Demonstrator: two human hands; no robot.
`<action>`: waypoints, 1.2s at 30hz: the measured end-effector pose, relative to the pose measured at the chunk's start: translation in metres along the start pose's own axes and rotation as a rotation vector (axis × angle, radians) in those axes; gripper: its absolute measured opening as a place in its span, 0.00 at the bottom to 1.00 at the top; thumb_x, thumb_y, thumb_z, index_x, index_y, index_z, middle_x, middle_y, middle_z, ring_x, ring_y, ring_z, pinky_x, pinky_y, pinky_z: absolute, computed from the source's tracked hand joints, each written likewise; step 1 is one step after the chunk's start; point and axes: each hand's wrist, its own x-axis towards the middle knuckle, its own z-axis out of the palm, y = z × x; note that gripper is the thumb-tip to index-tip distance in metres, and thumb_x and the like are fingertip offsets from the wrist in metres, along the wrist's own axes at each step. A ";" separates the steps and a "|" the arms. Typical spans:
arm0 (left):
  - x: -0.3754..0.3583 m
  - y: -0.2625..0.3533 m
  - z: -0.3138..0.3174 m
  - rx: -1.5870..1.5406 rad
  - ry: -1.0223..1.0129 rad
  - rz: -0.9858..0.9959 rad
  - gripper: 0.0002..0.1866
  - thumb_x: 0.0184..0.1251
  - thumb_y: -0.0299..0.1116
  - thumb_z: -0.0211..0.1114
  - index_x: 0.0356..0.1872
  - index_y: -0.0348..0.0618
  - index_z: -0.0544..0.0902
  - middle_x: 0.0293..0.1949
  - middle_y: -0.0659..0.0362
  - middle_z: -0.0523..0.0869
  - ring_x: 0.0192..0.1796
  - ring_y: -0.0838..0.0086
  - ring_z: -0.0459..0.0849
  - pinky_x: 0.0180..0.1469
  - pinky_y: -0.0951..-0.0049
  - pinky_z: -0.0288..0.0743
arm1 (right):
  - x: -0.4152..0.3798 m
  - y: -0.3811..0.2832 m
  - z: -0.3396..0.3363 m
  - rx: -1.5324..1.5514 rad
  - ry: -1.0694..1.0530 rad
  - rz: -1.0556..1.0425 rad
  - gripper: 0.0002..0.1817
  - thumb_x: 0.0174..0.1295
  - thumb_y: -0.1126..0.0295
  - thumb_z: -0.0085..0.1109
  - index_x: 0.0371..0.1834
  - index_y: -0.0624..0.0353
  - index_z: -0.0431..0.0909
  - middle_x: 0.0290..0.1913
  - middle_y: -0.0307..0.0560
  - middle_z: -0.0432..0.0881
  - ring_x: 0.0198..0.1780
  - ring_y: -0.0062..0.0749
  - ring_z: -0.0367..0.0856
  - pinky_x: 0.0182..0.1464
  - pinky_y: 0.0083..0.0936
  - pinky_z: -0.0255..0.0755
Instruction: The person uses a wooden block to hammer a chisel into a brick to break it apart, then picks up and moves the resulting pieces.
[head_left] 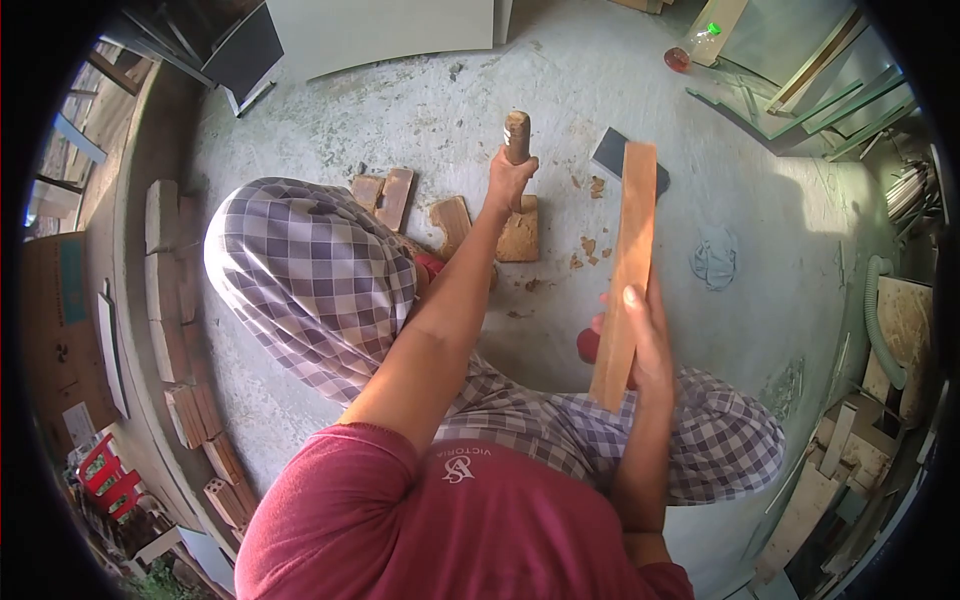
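Gripping firmly, a wooden handle (517,137) is clamped upright in the left hand (508,178) while a plank (626,270) is steadied near the right hand (640,340), clasped above wood pieces (455,222) on the floor (420,110).

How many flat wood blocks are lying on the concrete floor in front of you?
4. Two side by side beyond the left knee, one beside the left forearm, one under the left hand. The legs may hide others.
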 end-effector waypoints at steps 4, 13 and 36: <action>-0.003 -0.001 0.004 0.049 0.013 0.011 0.11 0.51 0.30 0.66 0.32 0.42 0.73 0.25 0.64 0.76 0.27 0.81 0.73 0.31 0.77 0.69 | 0.031 -0.046 0.002 -0.173 0.043 -0.172 0.39 0.62 0.59 0.57 0.73 0.50 0.47 0.46 0.46 0.71 0.33 0.26 0.76 0.33 0.26 0.76; 0.000 -0.024 0.014 -0.021 -0.015 0.051 0.22 0.49 0.27 0.65 0.48 0.37 0.75 0.31 0.62 0.78 0.33 0.78 0.74 0.38 0.76 0.71 | 0.104 -0.074 0.044 -0.366 -0.129 -0.474 0.37 0.61 0.58 0.55 0.73 0.48 0.51 0.48 0.51 0.78 0.38 0.32 0.81 0.43 0.27 0.77; -0.018 0.007 0.015 0.083 0.019 0.089 0.13 0.49 0.27 0.64 0.37 0.39 0.74 0.26 0.63 0.74 0.29 0.78 0.70 0.35 0.74 0.69 | 0.069 -0.137 0.053 -0.309 0.132 -0.701 0.36 0.65 0.58 0.53 0.74 0.48 0.50 0.42 0.49 0.77 0.26 0.21 0.76 0.29 0.19 0.75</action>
